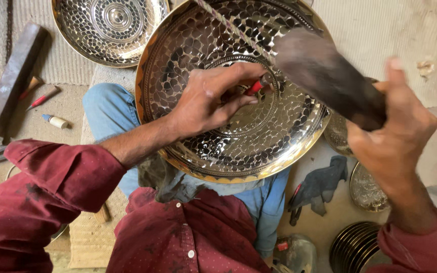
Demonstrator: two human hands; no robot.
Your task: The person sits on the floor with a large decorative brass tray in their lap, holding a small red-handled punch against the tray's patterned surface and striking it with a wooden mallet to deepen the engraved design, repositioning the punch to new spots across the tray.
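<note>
A large round brass plate (198, 45) with a hammered scale pattern rests tilted on my lap. My left hand (211, 98) lies on its middle and pinches a small red-handled punch (255, 86) against the inner ring. My right hand (393, 134) is raised at the right and grips a dark wooden mallet (324, 73), whose head is blurred and hovers above the punch. A twisted cord (231, 26) runs across the plate's upper part.
A second patterned brass plate (110, 28) lies at the top left. A long dark bar (11, 81), small red-handled tools (41, 97) and a small tube (55, 121) lie on the left. A dark glove (322, 184), small brass discs (365, 189) and stacked dark rings (352, 247) sit at lower right.
</note>
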